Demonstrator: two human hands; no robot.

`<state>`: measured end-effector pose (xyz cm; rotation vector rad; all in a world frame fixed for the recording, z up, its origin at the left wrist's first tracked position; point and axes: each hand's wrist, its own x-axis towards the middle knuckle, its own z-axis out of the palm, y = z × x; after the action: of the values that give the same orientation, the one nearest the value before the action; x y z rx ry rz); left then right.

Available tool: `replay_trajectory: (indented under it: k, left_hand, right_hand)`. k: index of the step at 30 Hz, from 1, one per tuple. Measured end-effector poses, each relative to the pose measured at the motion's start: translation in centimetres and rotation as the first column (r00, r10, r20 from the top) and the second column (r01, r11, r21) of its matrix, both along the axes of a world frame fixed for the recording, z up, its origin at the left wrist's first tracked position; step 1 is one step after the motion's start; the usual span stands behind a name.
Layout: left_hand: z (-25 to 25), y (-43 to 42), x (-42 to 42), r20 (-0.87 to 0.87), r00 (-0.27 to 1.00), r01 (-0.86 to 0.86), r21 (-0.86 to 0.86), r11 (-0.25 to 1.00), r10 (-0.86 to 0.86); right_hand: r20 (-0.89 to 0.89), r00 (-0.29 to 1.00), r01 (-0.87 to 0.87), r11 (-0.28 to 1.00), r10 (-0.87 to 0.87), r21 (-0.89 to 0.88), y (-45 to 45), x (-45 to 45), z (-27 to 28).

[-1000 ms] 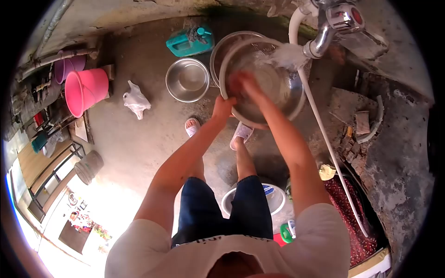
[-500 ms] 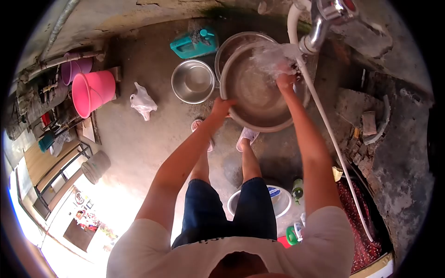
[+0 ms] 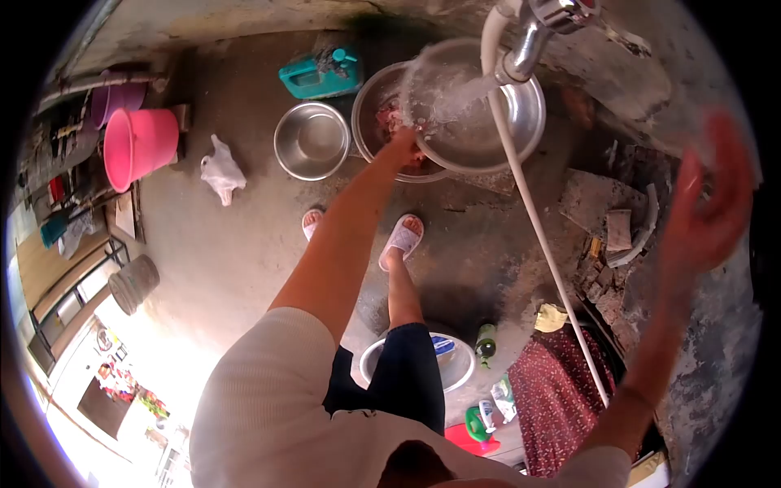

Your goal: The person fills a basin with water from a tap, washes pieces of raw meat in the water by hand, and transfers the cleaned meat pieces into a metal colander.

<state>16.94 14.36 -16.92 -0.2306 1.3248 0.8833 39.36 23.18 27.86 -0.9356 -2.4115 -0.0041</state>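
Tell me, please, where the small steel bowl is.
In the head view, the small steel bowl sits left of centre, below the teal jug, beside the basin holding reddish pieces.

- Front basin (image 3: 468, 142): a wide, round, shallow-looking washbasin with a pale rim and a bright, shiny inner wall on its right side; it looks like metal. Its left edge is blurred. It sits mouth up, overlapping the rear basin's right side; whether it rests on that one cannot be told. Water (image 3: 464, 98) pours into it, and its near-left rim meets the left hand (image 3: 404, 148).
- Rear basin (image 3: 365, 88): round, metal-looking, mouth up, partly covered by the front basin.
- Reddish pieces (image 3: 389, 118): pinkish, wet-looking, meat-like, lying in the rear basin; their outlines are unclear.
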Motion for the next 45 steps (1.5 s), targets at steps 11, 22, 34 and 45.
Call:
replay_trajectory:
  k: [11, 22, 34, 45]
  left_hand:
    - [6.7, -7.0, -5.0, -0.126, 0.990, -0.068, -0.064, 0.996, 0.059]
    - [14.2, -5.4, -5.6, -0.886, 0.357, 0.341, -0.172, 0.924, -0.296]
    - [20.0, -11.7, -6.6, -0.999, -0.041, 0.694, -0.025, 0.720, 0.004]
    - [8.2, -21.7, -21.5, -0.969, 0.241, 0.039, 0.059, 0.997, 0.048]
  right_hand:
    - [0.757, 0.195, -0.842, 0.503, 0.624, -0.198, 9.6, -10.0, 9.5]
    - [0.630, 0.319, -0.868, 0.486, 0.708, -0.106, 8.3, -11.5, 4.3]
    - [0.646, 0.560, -0.642, 0.765, 0.519, -0.058, 9.2, -7.3, 1.4]
    - [0.477, 0.860, 0.221, 0.975, -0.178, -0.034, -7.9, -1.5, -3.7]
